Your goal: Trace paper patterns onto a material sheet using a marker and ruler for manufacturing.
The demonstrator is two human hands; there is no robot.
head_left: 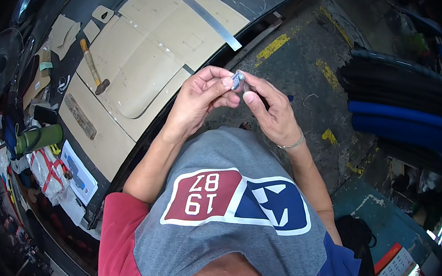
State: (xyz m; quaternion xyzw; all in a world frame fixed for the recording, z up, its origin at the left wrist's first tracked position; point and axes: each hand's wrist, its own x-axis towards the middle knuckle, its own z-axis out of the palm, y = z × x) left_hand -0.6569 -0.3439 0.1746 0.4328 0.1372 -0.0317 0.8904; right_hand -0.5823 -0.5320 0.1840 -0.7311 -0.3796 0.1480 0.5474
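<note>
Two hands are meeting in front of the chest, above the concrete floor (303, 55). Left hand (195, 101) and right hand (271, 113) are both pinching a small grey metal piece (238, 79) between their fingertips, right of the table (148, 62) carrying a hammer (92, 67).

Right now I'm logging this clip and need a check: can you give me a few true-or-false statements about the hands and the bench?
1. Both hands, the left hand and the right hand, pinch one small silvery object. True.
2. The hammer is in the left hand. False: it lies on the tan pattern sheets, untouched.
3. The right wrist wears a thin bracelet. True.
4. The metal ruler stands upright on the floor. False: it lies flat across the sheets.
5. A green bottle lies at the bench's left. True.
</note>
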